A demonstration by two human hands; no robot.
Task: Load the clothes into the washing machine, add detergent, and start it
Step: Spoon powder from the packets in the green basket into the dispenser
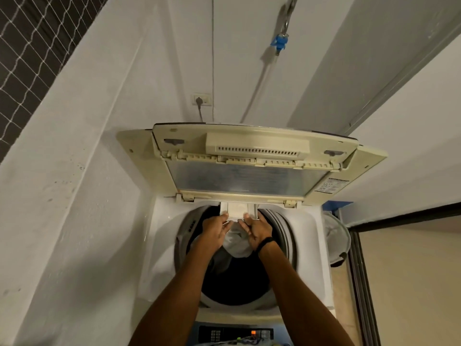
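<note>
control panel (pixel 235 334) cut off, drum depths dark

Home laundry nook, top-loading washing machine (pixel 159 245), wall socket (pixel 202 99), tap (pixel 280 42)

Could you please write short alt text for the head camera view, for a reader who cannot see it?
Both hands, left hand and right hand, reach to a small white drawer at the back rim of an open top-loading washing machine. Pale clothes lie in the drum beneath the raised lid.

Both forearms bare, no sleeves in view. Right wrist wears a slim black band (pixel 266 242), snug, plain, no face or markings visible. Left hand (pixel 215 229) & right hand (pixel 259 231) bare, no gloves.
</note>
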